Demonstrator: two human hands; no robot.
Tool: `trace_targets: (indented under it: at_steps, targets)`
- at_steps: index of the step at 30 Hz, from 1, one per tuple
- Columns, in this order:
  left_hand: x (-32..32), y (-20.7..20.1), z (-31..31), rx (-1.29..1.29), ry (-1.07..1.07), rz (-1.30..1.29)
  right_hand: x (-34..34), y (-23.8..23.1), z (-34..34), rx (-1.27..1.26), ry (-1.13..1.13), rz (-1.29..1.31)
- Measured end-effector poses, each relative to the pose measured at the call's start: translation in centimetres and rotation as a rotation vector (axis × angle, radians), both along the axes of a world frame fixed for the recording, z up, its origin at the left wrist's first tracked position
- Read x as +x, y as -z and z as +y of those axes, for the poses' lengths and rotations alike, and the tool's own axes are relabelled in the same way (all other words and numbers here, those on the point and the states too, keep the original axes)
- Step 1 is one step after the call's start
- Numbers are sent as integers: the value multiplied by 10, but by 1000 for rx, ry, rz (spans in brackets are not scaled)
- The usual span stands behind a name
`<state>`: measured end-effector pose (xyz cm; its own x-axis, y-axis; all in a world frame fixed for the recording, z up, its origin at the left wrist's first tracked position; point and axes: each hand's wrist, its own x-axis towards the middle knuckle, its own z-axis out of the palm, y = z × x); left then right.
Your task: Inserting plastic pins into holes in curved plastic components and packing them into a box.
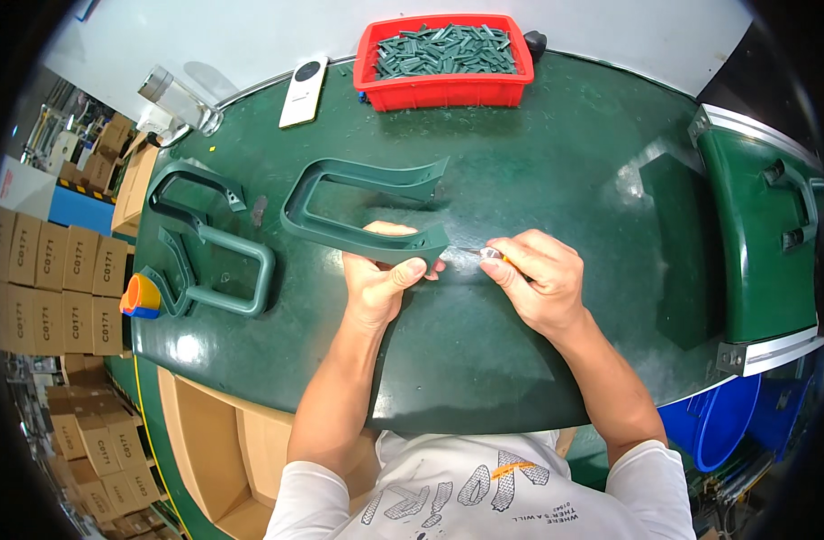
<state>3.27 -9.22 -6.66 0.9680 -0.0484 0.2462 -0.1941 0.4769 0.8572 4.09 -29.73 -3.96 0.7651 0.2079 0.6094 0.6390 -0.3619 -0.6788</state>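
My left hand is closed around the lower arm of a dark green U-shaped plastic handle, thumb on the near side and fingers passing behind. The handle's open ends point right. My right hand pinches a small hand tool with a thin metal shaft and a pale, yellowish grip. Its tip reaches the end of the handle's lower arm; whether it touches is too fine to tell. Further left on the green table lie more green handles, one curved and one rounded.
A red bin of green plastic strips stands at the back, beside a white phone and a glass bottle. Yellow-and-blue tape rolls sit at the left edge. A green panel with a handle is at right. An open carton stands below.
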Motion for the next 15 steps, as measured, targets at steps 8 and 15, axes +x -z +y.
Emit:
trace_targets:
  at_steps: [8, 15]
  targets:
    - [-1, 0, 0, 8, 3, 15, 0, 0, 0, -3, -5, 5]
    - [1, -3, -2, 76, -29, 55, -3, -1, 4, -17, 183, 92]
